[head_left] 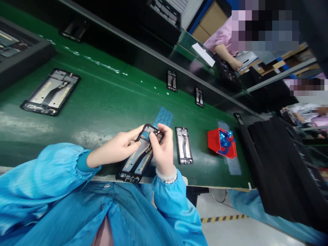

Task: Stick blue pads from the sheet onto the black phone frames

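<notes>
My left hand (120, 147) grips a black phone frame (137, 160) by its left side, holding it over the near edge of the green belt (107, 102). My right hand (162, 147) pinches the top of the same frame, thumb and forefinger pressing a small blue sticker (146, 135) onto it. Just beyond my hands lies a sheet of blue stickers (164, 117) on the belt. Another phone frame (183, 145) lies flat right of my right hand.
A red bin (217, 141) with blue film scraps sits to the right. More phone frames lie on the belt at the left (50, 92) and farther along (172, 81), (199, 97). Black trays (279, 164) stack at the right. Another person in pink (225, 44) works beyond.
</notes>
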{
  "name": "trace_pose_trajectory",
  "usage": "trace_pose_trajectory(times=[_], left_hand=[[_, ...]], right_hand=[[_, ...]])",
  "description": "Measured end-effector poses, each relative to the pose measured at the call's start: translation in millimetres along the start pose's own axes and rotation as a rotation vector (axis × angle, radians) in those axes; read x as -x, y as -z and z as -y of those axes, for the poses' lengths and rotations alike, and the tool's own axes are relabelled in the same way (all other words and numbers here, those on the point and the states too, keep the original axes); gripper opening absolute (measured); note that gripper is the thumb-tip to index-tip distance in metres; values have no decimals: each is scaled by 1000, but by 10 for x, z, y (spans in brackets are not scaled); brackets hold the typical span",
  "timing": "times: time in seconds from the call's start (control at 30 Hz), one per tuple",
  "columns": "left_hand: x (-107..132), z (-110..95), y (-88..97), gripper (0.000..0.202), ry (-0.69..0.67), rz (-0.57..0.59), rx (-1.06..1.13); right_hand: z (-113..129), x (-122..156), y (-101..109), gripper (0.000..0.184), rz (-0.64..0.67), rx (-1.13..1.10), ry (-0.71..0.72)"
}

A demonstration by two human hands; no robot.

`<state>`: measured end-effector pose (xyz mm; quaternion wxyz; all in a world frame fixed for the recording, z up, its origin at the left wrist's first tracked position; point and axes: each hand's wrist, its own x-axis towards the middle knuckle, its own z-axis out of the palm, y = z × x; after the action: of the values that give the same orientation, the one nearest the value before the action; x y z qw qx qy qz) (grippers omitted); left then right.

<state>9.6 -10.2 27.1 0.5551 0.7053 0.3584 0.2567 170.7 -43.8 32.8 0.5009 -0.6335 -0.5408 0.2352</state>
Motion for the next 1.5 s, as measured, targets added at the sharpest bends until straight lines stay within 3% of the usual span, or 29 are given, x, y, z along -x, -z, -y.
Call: trace_pose_trajectory(times=[0.07, 0.17, 0.47, 0.57, 0.73, 0.97, 1.17, 1.33, 1.5], left_hand=[[-10, 48, -12, 60, 11, -25, 113], [-10, 79, -23, 60, 36, -52, 75], [18, -100, -36, 62, 10, -51, -221], [18, -105, -42, 62, 14, -69, -214], [7, 1, -53, 62, 32, -130, -62], [2, -12, -70, 66, 83, -95, -110], [20, -107, -36, 64, 47, -44, -244], [20, -96, -45, 64, 47, -59, -277], [7, -109, -62, 64, 42, -79, -343]], right_hand=[[44, 32, 27, 27, -69, 249, 236], [133, 67, 44, 16, 6, 482, 481], [212, 25, 9, 14, 126, 812, 718], [174, 8, -8, 13, 87, 751, 693], [134, 19, 0, 12, -50, 633, 470], [175, 20, 5, 10, 45, 692, 643], [224, -77, 87, 12, 212, 697, 669], [208, -31, 47, 16, 211, 805, 750], [159, -1, -31, 18, 118, 794, 806]])
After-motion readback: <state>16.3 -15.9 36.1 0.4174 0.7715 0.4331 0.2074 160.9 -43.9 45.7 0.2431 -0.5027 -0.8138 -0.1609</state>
